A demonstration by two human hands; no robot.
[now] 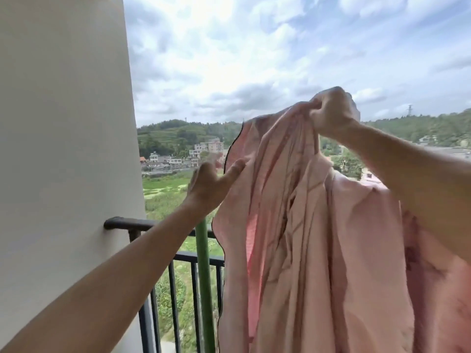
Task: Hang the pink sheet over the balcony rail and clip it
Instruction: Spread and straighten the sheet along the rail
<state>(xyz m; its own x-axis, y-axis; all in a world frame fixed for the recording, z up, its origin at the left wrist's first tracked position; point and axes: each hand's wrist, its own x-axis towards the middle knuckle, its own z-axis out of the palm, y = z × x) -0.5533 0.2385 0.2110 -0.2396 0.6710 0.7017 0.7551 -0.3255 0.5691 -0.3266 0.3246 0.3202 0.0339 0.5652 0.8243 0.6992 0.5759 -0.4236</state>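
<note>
Obs.: the pink, soft, crumpled cotton-like sheet [305, 238] hung in the air in long vertical folds, above and on the near side of the black metal balcony rail [132, 224]. It was not yet laid over the rail. Its lower part ran out of the bottom of the view.

Right hand [331, 110]: raised high, fingers curled tight round a bunched top portion of the sheet, and the cloth hung from this hold.

Left hand [211, 184]: fingers spread and somewhat blurred, thumb stretched out against the dark-trimmed left edge of the sheet. No closed pinch could be made out.

Handling, judged: the cloth was limp and had no stiffness of its own, so it would sag wherever unsupported. It looked light enough for one hand, though bulky. The weave seemed matte rather than slippery, yet an unevenly draped sheet could slide off a smooth round rail.

Where to hold, judged: along the trimmed edge, one hand at each end of a stretch of it, so the bunch could be pulled open flat before going over the rail.

Also present: a plain white wall [63, 123] at left, where the rail ends, and a green upright pole [204, 276] just beside the sheet's left edge. No clips were in view.
</note>
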